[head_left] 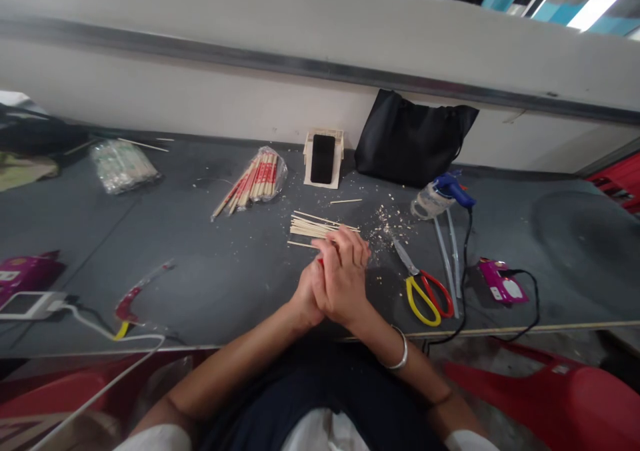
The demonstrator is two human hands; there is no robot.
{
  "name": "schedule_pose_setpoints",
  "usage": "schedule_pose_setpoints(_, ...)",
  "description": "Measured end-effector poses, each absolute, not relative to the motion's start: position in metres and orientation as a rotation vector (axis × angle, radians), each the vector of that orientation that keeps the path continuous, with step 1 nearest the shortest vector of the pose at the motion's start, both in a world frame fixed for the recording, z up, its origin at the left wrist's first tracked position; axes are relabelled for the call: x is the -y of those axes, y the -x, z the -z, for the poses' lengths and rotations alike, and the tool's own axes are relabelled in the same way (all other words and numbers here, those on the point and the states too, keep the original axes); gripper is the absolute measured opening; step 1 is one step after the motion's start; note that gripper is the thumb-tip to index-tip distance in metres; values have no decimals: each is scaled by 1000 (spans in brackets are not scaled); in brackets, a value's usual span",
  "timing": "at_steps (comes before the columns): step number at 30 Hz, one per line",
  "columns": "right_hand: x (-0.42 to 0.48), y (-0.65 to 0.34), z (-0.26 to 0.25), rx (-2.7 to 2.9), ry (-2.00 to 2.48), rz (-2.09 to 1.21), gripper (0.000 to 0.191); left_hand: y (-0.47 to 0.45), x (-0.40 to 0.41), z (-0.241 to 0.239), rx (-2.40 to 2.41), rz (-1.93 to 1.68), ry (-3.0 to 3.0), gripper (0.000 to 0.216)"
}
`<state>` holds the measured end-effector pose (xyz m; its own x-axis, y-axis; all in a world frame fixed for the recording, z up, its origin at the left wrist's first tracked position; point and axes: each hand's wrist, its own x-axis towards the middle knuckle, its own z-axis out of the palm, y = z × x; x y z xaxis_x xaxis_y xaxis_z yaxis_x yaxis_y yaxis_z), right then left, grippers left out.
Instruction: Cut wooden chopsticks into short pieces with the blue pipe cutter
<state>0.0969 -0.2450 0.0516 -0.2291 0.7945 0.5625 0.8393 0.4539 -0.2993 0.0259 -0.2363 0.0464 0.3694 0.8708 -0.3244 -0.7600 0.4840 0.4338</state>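
My left hand (308, 296) and my right hand (345, 281) are clasped together above the near part of the table, the right lying over the left. Both are closed, and a small red spot shows between them; whatever may be inside is hidden. Just beyond my fingers lies a loose bundle of thin wooden sticks (313, 225), partly covered by my right hand. One more thin stick (346, 201) lies apart, farther back. To the right of my hands rest scissors (423, 284) with one yellow and one red handle, blades spread slightly.
Wood crumbs (393, 224) litter the table. Farther back are bagged chopsticks (257, 177), a phone (323, 159) on a small wooden stand, and a black bag (413, 137). A blue glue gun (453, 187) leans on a clear jar (430, 202); its cord runs past clear glue sticks (445, 261).
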Motion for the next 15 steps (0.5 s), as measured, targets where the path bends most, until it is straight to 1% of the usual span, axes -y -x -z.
schedule_pose_setpoints(3,238,-102,-52,1982,1349,167,46,-20,240,-53,-574,-964,-218,41)
schedule_pose_setpoints(7,245,-100,-45,2035,1121,131,48,-5,232,-70,-458,-956,-224,74)
schedule_pose_setpoints(8,249,-99,-43,2051,1042,111,48,-3,229,-74,-454,-970,-235,78)
schedule_pose_setpoints(9,252,-98,-40,2060,981,87,48,-1,227,-76,-461,-989,-242,80)
schedule_pose_setpoints(12,256,-97,-29,2016,901,28,42,-1,223,-74,-517,-1023,-221,72)
schedule_pose_setpoints(15,255,-101,-18,1921,865,-26,36,-7,224,-66,-552,-951,-212,65)
